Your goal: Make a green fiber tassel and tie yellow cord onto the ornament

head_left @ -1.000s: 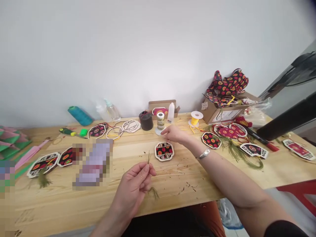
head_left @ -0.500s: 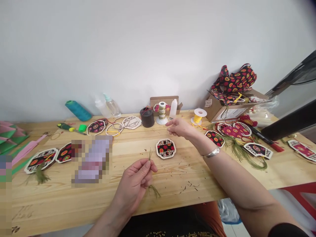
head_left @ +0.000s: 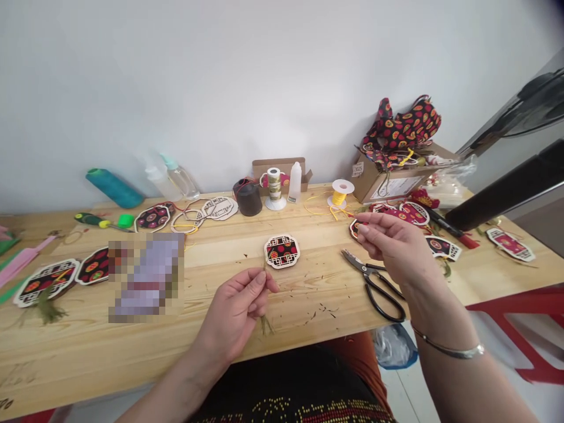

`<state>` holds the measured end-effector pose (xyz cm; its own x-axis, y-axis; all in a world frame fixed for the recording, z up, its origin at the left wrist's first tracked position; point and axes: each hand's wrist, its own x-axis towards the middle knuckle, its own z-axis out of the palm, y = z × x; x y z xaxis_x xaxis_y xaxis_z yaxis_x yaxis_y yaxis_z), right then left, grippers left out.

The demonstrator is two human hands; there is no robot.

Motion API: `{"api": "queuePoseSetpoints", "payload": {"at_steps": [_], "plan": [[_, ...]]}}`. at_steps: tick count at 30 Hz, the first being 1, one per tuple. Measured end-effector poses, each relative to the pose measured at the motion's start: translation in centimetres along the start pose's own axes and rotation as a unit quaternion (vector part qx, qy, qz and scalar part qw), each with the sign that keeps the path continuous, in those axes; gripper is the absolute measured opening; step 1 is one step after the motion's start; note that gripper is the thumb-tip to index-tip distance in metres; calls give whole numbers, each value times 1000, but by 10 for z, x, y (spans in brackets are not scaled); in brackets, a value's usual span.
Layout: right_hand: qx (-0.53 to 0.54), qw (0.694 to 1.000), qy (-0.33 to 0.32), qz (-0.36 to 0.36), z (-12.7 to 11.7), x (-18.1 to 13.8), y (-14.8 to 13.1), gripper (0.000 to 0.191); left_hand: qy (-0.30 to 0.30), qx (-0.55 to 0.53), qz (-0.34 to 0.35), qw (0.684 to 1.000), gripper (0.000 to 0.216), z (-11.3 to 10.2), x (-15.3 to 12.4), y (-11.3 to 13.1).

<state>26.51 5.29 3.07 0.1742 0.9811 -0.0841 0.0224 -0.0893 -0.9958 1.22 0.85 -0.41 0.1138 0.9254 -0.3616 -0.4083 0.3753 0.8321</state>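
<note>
My left hand [head_left: 240,302] pinches a thin bundle of green thread [head_left: 266,324] between thumb and forefinger; strands stick out above and below the fingers. Just beyond it lies an ornament [head_left: 282,252] with a pale wooden lattice frame over black, red-patterned fabric. My right hand [head_left: 388,241] hovers over the right side of the table, its thumb and fingers pressed together. Whatever may be between those fingertips is too small to make out. Black-handled scissors [head_left: 374,285] lie beside and below it, blades slightly apart. Partly behind the fingers is another patterned ornament [head_left: 353,230].
Along the wall stand a black thread cone [head_left: 247,198], a ribbon spool [head_left: 274,191], a white bottle [head_left: 295,182] and a yellow cord spool [head_left: 342,192]. A cardboard box [head_left: 388,179] holds patterned fabric. A black post [head_left: 506,185] rises at right. Dark scraps [head_left: 324,310] dot the wood.
My right hand has moved right and nearer, away from the bottles, and its fingers have closed together. The scissors now show. My left hand keeps the green thread. The view has shifted right.
</note>
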Motion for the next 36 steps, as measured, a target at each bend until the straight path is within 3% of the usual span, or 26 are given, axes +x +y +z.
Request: {"api": "queuePoseSetpoints", "payload": {"at_steps": [2,7,10,17,21,27,32,36], "plan": [[-24,999,-25,-10,6,-11,3,31,-6,15,6,1000,13,4,-1,2],[-130,964,-230,-18,39,-31,5,20,-19,39,59,997,7,19,-6,7],[-107,955,-276,-9,55,-32,4,16,-38,76,64,994,8,24,-6,5],[-69,950,-304,30,56,-18,7,13,-64,152,25,986,12,19,-3,0],[-111,938,-326,27,37,-14,10,22,-24,112,32,993,10,16,-1,0],[-223,919,-324,19,5,-16,11,14,13,87,32,996,11,9,4,-4],[-286,917,-278,-13,-14,-20,15,12,22,79,26,996,11,7,7,-10],[-303,929,-208,-49,-19,-26,12,18,-16,74,5,997,10,12,8,-10]]}}
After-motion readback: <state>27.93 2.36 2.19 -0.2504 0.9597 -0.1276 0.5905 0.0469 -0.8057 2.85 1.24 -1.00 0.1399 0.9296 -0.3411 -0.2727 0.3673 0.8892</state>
